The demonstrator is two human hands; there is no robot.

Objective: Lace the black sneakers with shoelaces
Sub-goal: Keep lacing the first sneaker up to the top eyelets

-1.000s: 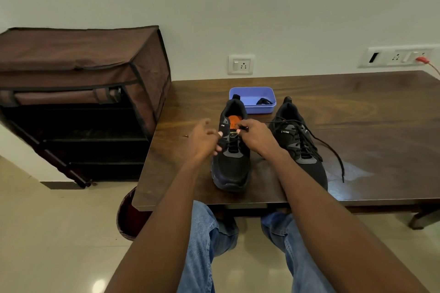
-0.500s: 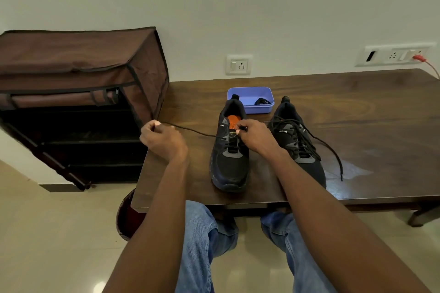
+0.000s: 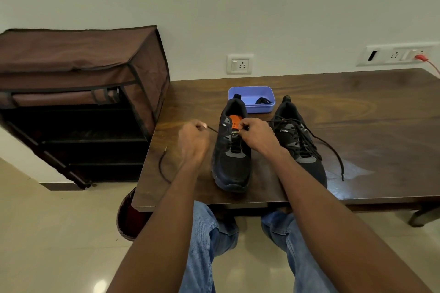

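The left hand [image 3: 193, 144] was curled into a fist, pinching a black shoelace [image 3: 212, 129] that ran taut from its fingers toward the upper eyelets of the left sneaker [image 3: 232, 150]. The loose tail of that lace curved down behind the wrist and lay on the tabletop [image 3: 357, 112], its tip near the left edge. The right hand [image 3: 256, 137] was bent over the sneaker's tongue, its fingertips pinching the lace's other end just beside the orange insole. That sneaker stood toe toward the person, near the front edge. Just to its right stood the right sneaker [image 3: 300, 147], already laced, one long end trailing off across the wood. Behind the pair sat a blue tray [image 3: 251, 100] with something small and dark inside. Beside the tabletop, to the left, stood a brown fabric shoe rack [image 3: 78, 78] against the white wall
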